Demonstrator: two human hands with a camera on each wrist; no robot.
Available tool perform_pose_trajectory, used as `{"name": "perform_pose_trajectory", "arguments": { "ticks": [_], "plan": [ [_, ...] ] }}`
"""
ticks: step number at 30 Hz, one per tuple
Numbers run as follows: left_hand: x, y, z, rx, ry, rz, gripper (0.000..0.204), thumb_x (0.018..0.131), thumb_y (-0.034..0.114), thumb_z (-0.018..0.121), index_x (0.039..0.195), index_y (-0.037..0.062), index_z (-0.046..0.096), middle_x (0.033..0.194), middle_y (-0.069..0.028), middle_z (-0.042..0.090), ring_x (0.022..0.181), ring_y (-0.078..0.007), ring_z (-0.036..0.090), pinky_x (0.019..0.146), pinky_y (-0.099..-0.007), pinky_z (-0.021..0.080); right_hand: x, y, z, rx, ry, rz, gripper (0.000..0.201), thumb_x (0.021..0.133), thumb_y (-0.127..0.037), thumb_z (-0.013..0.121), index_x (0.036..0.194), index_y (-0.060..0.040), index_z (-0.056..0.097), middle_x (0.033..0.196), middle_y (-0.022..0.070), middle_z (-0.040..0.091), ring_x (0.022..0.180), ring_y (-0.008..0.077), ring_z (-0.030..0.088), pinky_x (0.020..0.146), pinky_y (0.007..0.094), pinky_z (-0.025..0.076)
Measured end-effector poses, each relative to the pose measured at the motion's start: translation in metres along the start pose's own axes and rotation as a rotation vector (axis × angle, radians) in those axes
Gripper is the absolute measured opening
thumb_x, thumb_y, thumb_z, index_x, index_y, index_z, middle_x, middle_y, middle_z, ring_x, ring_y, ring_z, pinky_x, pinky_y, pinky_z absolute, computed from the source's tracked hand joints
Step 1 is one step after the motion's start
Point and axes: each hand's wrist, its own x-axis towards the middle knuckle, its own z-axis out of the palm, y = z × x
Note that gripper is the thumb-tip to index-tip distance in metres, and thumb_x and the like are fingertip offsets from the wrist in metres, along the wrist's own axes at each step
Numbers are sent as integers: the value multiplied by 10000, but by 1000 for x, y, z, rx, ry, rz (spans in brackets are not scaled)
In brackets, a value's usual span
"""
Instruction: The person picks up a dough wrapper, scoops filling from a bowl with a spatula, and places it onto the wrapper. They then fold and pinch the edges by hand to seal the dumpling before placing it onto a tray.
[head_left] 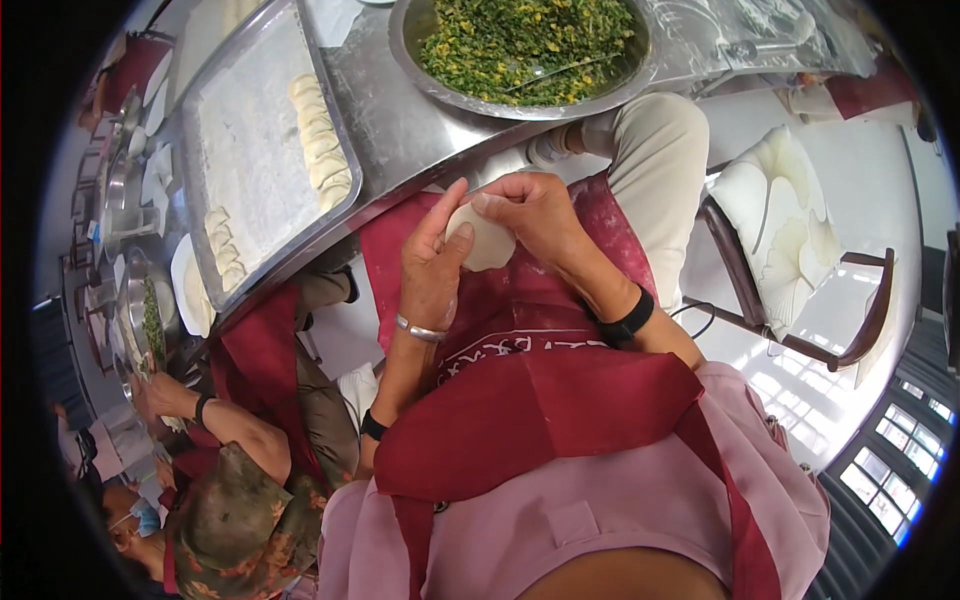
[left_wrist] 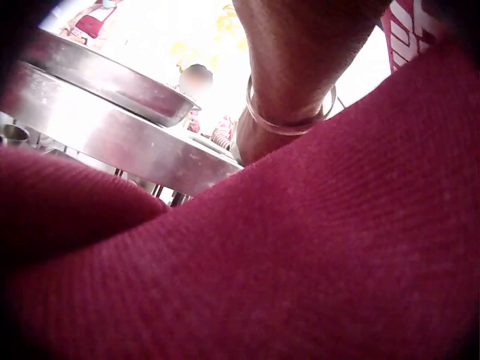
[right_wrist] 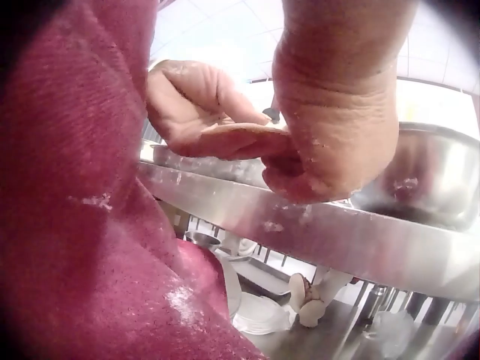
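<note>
In the head view a round, pale dough wrapper [head_left: 490, 246] is held between both hands above the apron. My left hand [head_left: 428, 278], with a silver bracelet at its wrist, grips the wrapper's left side, thumb over its face. Fingers and thumb of my right hand [head_left: 545, 212] pinch its upper edge. The right wrist view shows the thin edge of the wrapper [right_wrist: 244, 129] between the hands. In the left wrist view the sleeve-like red cloth [left_wrist: 285, 247] fills the foreground and my left hand's fingers are hidden.
A metal bowl [head_left: 520, 112] of chopped green-and-yellow filling [head_left: 530, 45] stands on the steel table [head_left: 385, 95]. Left of it, a floured tray [head_left: 250, 130] carries rows of folded dumplings [head_left: 320, 145]. Another person [head_left: 235, 450] works at left. A chair [head_left: 775, 230] stands at right.
</note>
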Motion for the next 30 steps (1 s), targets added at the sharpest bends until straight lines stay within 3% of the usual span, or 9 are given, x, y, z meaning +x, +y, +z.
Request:
{"name": "perform_pose_trajectory", "arguments": {
  "ticks": [5, 10, 13, 16, 19, 25, 30],
  "plan": [
    [1, 2, -1, -133, 19, -73, 482, 966, 62, 522, 1426, -17, 400, 1301, -149, 556, 1130, -209, 586, 959, -343, 494, 2, 4, -5, 104, -13, 50, 246, 935, -200, 645, 990, 37, 681, 826, 44, 681, 721, 88, 619, 629, 245, 509],
    [7, 1, -7, -358, 11, 36, 439, 969, 81, 530, 1376, -46, 425, 1339, -195, 528, 1223, -272, 540, 1068, -425, 421, -5, 5, -11, 66, -129, 60, 255, 943, -178, 635, 1068, 44, 646, 900, 64, 689, 757, 100, 636, 656, 245, 520],
    [8, 3, -8, -358, 9, 61, 415, 962, 79, 540, 1344, -58, 449, 1352, -212, 516, 1248, -289, 519, 1096, -430, 387, -11, 7, -9, 81, -132, 129, 179, 926, -114, 645, 1011, 43, 649, 891, 75, 690, 750, 103, 644, 663, 244, 533],
    [7, 7, -6, -368, -11, 45, 397, 958, 76, 551, 1316, -73, 470, 1315, -206, 547, 1221, -292, 543, 1072, -426, 417, -10, 0, -13, -46, -88, 94, 112, 906, -53, 648, 966, 42, 643, 868, 73, 686, 737, 99, 642, 673, 238, 539],
    [5, 2, -9, -361, 71, 4, 349, 959, 56, 548, 1276, -81, 498, 1234, -198, 601, 1126, -278, 612, 996, -386, 493, -9, 3, -15, 69, -5, 16, 106, 904, -51, 647, 955, 41, 645, 836, 62, 680, 715, 91, 634, 646, 225, 525],
    [2, 1, -14, -94, -16, -105, 339, 956, 110, 583, 1232, -84, 544, 1161, -159, 642, 1017, -232, 655, 885, -369, 548, -8, 6, -18, -47, 84, -124, 98, 893, -53, 650, 949, 25, 668, 800, 24, 668, 712, 65, 620, 614, 242, 507],
    [-2, 8, -9, -43, -57, -222, 309, 933, 94, 600, 1201, -59, 580, 1099, -114, 660, 966, -176, 659, 854, -314, 545, -11, 2, -16, -352, 83, -273, 98, 844, -57, 676, 934, -23, 698, 821, 88, 696, 720, 164, 666, 656, 299, 522]
  ]
}}
